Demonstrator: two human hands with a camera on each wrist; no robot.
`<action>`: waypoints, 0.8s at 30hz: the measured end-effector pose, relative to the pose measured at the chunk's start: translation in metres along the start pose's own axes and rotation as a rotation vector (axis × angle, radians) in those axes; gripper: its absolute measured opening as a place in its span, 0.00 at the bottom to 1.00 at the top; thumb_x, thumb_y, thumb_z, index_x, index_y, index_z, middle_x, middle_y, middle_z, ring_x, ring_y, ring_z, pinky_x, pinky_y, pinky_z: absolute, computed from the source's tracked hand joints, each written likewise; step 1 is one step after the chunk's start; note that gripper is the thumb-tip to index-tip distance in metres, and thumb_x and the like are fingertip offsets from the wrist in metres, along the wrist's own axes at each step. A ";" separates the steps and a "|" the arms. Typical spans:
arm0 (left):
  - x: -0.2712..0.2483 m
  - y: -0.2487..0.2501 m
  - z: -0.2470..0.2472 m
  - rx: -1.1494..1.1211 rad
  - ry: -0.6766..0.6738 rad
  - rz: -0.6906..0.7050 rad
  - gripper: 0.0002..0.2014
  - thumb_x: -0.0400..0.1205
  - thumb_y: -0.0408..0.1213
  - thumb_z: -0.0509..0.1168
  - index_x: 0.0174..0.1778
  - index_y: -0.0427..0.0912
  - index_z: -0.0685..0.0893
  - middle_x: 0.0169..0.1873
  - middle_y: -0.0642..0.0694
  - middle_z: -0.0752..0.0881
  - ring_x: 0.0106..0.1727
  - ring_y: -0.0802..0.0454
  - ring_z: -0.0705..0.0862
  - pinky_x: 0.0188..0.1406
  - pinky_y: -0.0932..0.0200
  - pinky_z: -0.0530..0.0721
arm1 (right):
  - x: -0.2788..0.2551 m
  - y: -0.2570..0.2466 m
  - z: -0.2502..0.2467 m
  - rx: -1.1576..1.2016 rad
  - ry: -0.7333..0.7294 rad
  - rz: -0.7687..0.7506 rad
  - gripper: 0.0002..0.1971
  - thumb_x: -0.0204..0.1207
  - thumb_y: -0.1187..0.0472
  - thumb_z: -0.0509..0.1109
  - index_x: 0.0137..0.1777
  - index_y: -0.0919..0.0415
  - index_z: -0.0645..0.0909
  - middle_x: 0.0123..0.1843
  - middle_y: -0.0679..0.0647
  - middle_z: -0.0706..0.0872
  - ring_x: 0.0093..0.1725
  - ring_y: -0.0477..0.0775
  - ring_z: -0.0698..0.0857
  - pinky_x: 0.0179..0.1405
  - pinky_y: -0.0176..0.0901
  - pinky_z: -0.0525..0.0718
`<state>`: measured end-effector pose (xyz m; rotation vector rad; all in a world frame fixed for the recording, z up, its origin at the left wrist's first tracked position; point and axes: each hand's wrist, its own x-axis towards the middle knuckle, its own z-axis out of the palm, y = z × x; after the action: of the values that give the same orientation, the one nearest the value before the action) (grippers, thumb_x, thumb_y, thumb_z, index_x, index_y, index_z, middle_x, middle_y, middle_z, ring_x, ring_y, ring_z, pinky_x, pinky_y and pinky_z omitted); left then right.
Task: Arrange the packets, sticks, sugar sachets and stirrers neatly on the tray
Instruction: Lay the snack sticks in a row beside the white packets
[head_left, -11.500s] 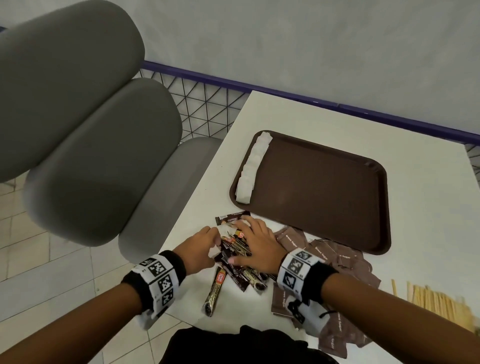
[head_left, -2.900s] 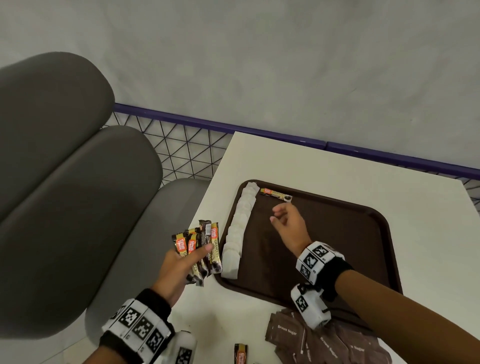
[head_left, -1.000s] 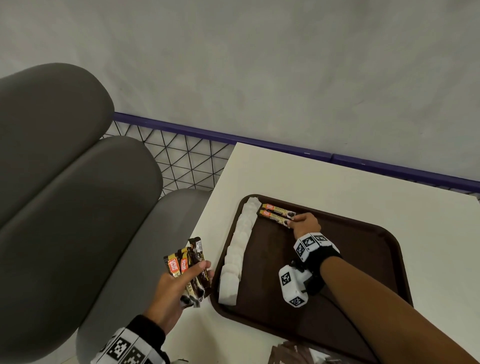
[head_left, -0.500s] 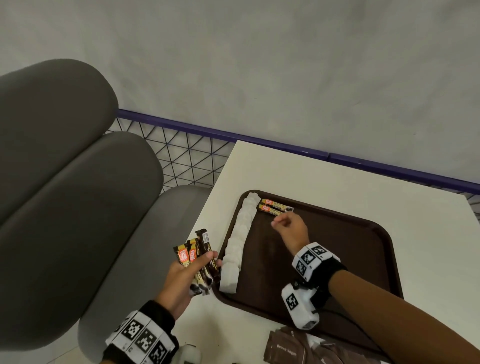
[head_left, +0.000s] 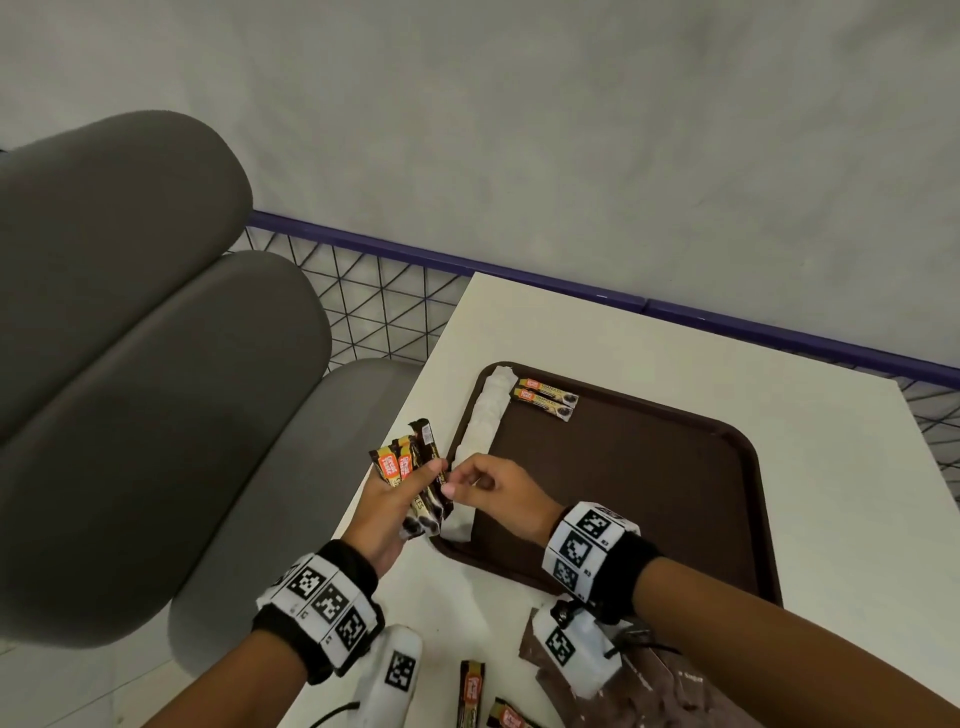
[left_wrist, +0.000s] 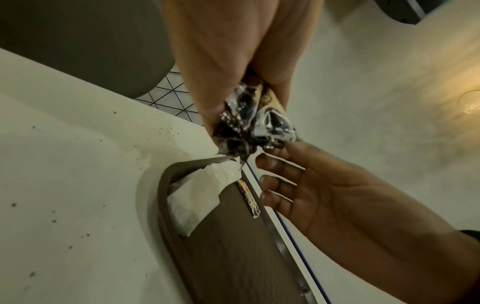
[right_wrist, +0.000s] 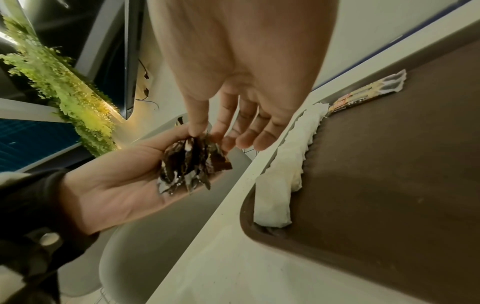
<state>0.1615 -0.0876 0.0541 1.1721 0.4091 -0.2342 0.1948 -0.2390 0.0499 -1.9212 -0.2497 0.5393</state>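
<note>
My left hand (head_left: 384, 504) grips a fanned bundle of black-and-gold coffee sticks (head_left: 410, 457) just left of the brown tray (head_left: 649, 493). My right hand (head_left: 467, 480) has its thumb and forefinger pinched on one stick of that bundle (right_wrist: 189, 166), the other fingers loosely curled. Two coffee sticks (head_left: 545, 399) lie side by side at the tray's far left corner. A row of white sugar sachets (head_left: 485, 421) runs along the tray's left rim. The left wrist view shows the bundle's lower ends (left_wrist: 254, 119) sticking out of my fist above the sachets (left_wrist: 197, 199).
Brown sugar packets (head_left: 665, 686) are heaped on the white table near my right wrist. Two loose coffee sticks (head_left: 470, 691) lie at the table's near edge. A grey cushioned chair (head_left: 208, 389) stands left of the table. A purple-railed wire fence (head_left: 374, 306) runs behind.
My right hand left the two sticks at the tray's far corner and drew back left to the bundle. My left hand still holds the bundle beside the tray.
</note>
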 end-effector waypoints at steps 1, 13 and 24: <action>-0.001 0.000 0.000 -0.003 -0.002 0.004 0.17 0.79 0.33 0.67 0.63 0.31 0.79 0.55 0.30 0.86 0.50 0.42 0.88 0.38 0.58 0.88 | -0.002 0.000 0.000 -0.014 0.002 0.006 0.04 0.74 0.60 0.71 0.44 0.60 0.81 0.36 0.41 0.80 0.30 0.28 0.76 0.36 0.22 0.73; -0.003 0.006 -0.007 -0.077 0.067 0.030 0.05 0.79 0.33 0.67 0.48 0.37 0.84 0.43 0.40 0.89 0.42 0.51 0.91 0.36 0.56 0.88 | -0.017 0.002 -0.026 -0.150 0.261 -0.118 0.10 0.69 0.68 0.74 0.37 0.57 0.76 0.43 0.57 0.86 0.39 0.48 0.82 0.43 0.38 0.81; 0.007 -0.002 -0.005 0.064 0.155 0.047 0.10 0.76 0.32 0.71 0.51 0.32 0.85 0.41 0.34 0.89 0.36 0.45 0.88 0.38 0.52 0.84 | -0.021 0.009 -0.029 0.123 0.235 -0.078 0.11 0.70 0.69 0.74 0.46 0.56 0.77 0.42 0.52 0.83 0.40 0.45 0.82 0.42 0.33 0.83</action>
<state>0.1657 -0.0835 0.0475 1.2655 0.5123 -0.1165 0.1896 -0.2747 0.0562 -1.8276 -0.1358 0.2676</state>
